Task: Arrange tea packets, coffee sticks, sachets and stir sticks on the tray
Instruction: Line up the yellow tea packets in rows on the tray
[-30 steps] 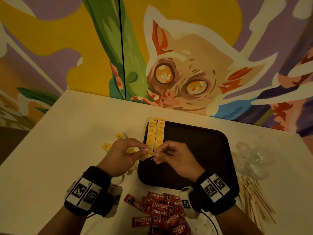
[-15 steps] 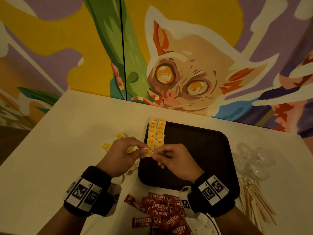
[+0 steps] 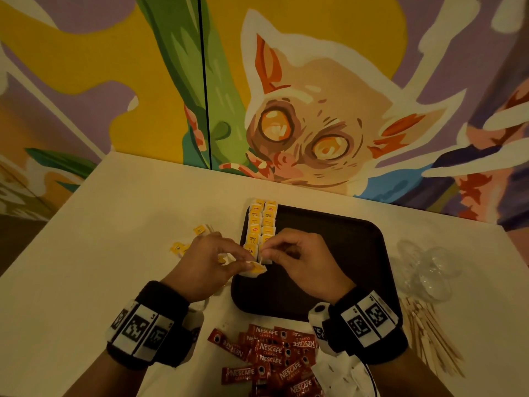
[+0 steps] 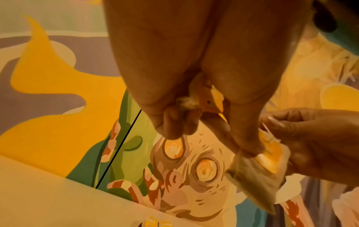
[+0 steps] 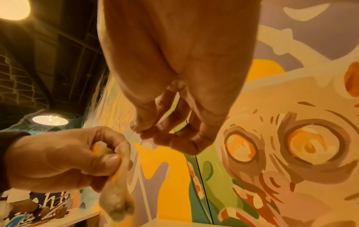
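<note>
Pinching one yellow-tagged tea bag (image 3: 255, 270), the left hand (image 3: 206, 265) faces the right hand (image 3: 297, 259) pinching its string; two rows lie on the black plastic tray (image 3: 329, 253); red sticks (image 3: 272, 356) read "NESCAFE CLASSIC".

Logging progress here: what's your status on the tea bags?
Left hand pinching tea bag at tray edge. Right hand fingers pinching its string. Two rows down; nothing blocking.

Painted mural wall (image 3: 315, 110), white table (image 3: 114, 224), clear plastic cups (image 3: 429, 267), ceiling lamp (image 5: 50, 120)
</note>
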Demonstrator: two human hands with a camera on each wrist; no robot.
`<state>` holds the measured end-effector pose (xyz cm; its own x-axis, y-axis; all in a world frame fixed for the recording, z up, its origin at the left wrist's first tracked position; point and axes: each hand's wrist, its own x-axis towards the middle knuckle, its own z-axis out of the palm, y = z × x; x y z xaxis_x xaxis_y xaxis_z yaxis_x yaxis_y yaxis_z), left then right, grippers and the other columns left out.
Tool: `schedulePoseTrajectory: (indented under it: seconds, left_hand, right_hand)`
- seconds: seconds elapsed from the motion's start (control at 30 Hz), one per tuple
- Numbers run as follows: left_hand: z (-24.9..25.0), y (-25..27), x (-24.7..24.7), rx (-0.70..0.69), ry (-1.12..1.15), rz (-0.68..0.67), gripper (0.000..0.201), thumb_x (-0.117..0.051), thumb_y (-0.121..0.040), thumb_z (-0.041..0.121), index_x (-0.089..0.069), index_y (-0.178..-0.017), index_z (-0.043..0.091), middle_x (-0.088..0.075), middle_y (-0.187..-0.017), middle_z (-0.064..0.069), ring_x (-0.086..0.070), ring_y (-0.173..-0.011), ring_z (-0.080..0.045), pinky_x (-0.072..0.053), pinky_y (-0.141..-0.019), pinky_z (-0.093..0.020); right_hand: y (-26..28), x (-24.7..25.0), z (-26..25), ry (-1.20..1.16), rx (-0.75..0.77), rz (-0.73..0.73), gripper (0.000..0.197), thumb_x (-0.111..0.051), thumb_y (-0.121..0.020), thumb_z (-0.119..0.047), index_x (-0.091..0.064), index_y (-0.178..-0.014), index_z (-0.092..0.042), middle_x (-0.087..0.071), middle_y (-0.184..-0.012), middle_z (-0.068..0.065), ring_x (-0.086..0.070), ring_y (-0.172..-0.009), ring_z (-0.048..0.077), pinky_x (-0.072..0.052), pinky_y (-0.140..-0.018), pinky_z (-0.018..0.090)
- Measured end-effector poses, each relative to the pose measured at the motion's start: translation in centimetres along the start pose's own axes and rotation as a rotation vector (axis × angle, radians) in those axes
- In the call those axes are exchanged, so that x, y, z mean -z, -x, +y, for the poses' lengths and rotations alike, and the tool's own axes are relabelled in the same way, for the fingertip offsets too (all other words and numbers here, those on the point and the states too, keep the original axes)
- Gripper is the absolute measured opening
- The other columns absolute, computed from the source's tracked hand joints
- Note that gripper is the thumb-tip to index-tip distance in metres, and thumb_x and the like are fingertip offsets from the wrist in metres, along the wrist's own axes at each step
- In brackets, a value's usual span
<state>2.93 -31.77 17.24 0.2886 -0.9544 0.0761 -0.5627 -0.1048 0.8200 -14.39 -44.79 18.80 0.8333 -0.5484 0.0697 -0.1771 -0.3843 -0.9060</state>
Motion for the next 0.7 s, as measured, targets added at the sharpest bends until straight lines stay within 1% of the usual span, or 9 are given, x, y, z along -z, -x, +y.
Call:
schedulePoseTrajectory:
  seconds: [0.1,0.17,0.23,0.27,0.37,0.43,0.5,0.6,0.7]
  left_hand:
    - [0.7,0.0,0.1,-0.039,0.081,-0.003,0.017,-0.082,-0.074,0.031,-0.076,-0.082,0.045,-0.072,-0.077,0.018,-0.06,-0.08,-0.014,-0.049,-0.077,-0.038]
    - [0.9,0.0,0.1,-0.058,0.128,0.039,0.016,-0.081,-0.071,0.033,-0.076,-0.082,0.043,-0.071,-0.075,0.012,-0.06,-0.079,-0.014,-0.048,-0.073,-0.028]
    - [1.1,0.1,0.2,-0.06,0.165,0.096,0.012,-0.08,-0.069,0.034,-0.079,-0.08,0.038,-0.066,-0.071,0.009,-0.059,-0.074,-0.011,-0.042,-0.069,-0.014]
    - [1.2,0.2,0.3,-0.062,0.177,0.122,0.012,-0.08,-0.069,0.034,-0.079,-0.081,0.035,-0.063,-0.069,0.009,-0.057,-0.071,-0.01,-0.04,-0.067,-0.011]
    - [1.5,0.2,0.3,-0.046,0.186,0.204,0.011,-0.078,-0.07,0.033,-0.08,-0.081,0.029,-0.061,-0.065,0.014,-0.052,-0.065,-0.008,-0.038,-0.061,-0.009]
    - [1.6,0.3,0.3,-0.007,0.201,0.256,0.007,-0.079,-0.073,0.027,-0.079,-0.08,0.026,-0.063,-0.069,0.02,-0.053,-0.066,-0.003,-0.038,-0.06,-0.008]
    - [1.7,0.3,0.1,0.019,0.199,0.298,0.009,-0.08,-0.074,0.021,-0.078,-0.08,0.027,-0.067,-0.074,0.021,-0.055,-0.068,-0.001,-0.04,-0.062,-0.007]
    - [1.6,0.3,-0.3,0.077,0.227,0.359,0.014,-0.08,-0.076,0.02,-0.075,-0.078,0.033,-0.07,-0.078,0.015,-0.057,-0.074,0.002,-0.042,-0.064,-0.008]
    - [1.3,0.2,-0.6,0.152,0.237,0.403,0.014,-0.079,-0.078,0.021,-0.073,-0.078,0.033,-0.072,-0.083,0.01,-0.056,-0.076,0.006,-0.041,-0.063,-0.01]
  right_hand:
    - [-0.5,-0.1,-0.3,-0.039,-0.005,-0.013,0.01,-0.071,-0.088,-0.016,-0.075,-0.093,-0.023,-0.072,-0.092,-0.008,-0.067,-0.09,0.018,-0.055,-0.082,0.049]
    - [-0.8,-0.2,-0.3,-0.101,-0.014,-0.007,0.01,-0.071,-0.087,-0.014,-0.075,-0.093,-0.021,-0.073,-0.09,-0.005,-0.068,-0.089,0.019,-0.056,-0.084,0.043]
    - [-0.9,-0.5,-0.1,-0.157,-0.018,0.0,0.011,-0.07,-0.087,-0.012,-0.074,-0.092,-0.02,-0.073,-0.086,-0.006,-0.068,-0.086,0.017,-0.056,-0.08,0.031]
    - [-0.9,-0.6,0.0,-0.178,-0.022,-0.004,0.012,-0.07,-0.088,-0.01,-0.074,-0.091,-0.021,-0.073,-0.085,-0.007,-0.068,-0.084,0.015,-0.055,-0.078,0.026]
    - [-0.9,-1.4,0.6,-0.25,-0.064,-0.012,0.017,-0.066,-0.09,-0.004,-0.073,-0.09,-0.02,-0.072,-0.085,-0.005,-0.066,-0.078,0.007,-0.05,-0.068,0.02]
    - [-0.8,-1.7,0.9,-0.291,-0.102,-0.007,0.018,-0.064,-0.091,-0.001,-0.073,-0.092,-0.016,-0.071,-0.087,-0.005,-0.064,-0.074,0.007,-0.05,-0.061,0.021]
    - [-0.8,-2.1,1.0,-0.309,-0.117,0.004,0.016,-0.063,-0.092,-0.001,-0.072,-0.096,-0.013,-0.072,-0.09,-0.003,-0.063,-0.072,0.009,-0.051,-0.06,0.023]
    - [-0.7,-2.5,1.3,-0.307,-0.145,0.019,0.016,-0.059,-0.095,-0.007,-0.071,-0.106,-0.008,-0.071,-0.099,0.011,-0.063,-0.07,0.016,-0.055,-0.066,0.028]
    - [-0.6,-2.9,1.6,-0.332,-0.193,0.017,0.018,-0.055,-0.098,-0.012,-0.071,-0.107,-0.012,-0.068,-0.098,0.019,-0.062,-0.074,0.025,-0.054,-0.072,0.034]
